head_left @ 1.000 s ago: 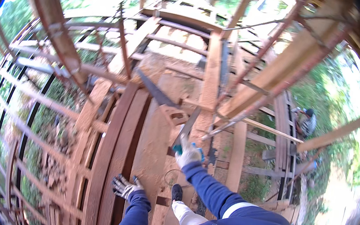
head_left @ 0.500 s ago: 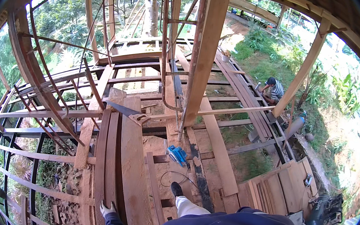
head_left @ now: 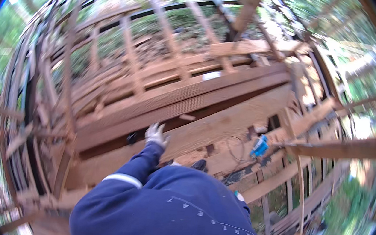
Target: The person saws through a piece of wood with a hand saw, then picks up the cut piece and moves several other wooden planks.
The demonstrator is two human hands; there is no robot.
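Observation:
My left hand (head_left: 157,135), in a pale glove, hovers over or rests at the edge of a wide light plank (head_left: 229,122); I cannot tell if it touches. Its fingers are spread and hold nothing. Beside it lie long reddish-brown grooved boards (head_left: 170,111), with a small wood offcut (head_left: 187,117) on them. A small black object (head_left: 133,137) sits just left of the hand. Only a sliver of my right hand (head_left: 239,196) shows past my torso; its fingers are hidden. A blue electric planer (head_left: 259,145) with a looped cord lies to the right.
Upright posts and a timber beam (head_left: 342,146) stand at the right. Beyond the boards, spaced joists (head_left: 130,55) cross gaps over rubble and plants. Gaps also open between planks near the planer. A white piece (head_left: 211,76) lies on the far boards. Motion blurs the outer view.
My view has swung to the left, so the boards now run across it. My left hand, earlier on the reddish-brown boards, now has spread fingers near the wide plank. My right hand now partly shows.

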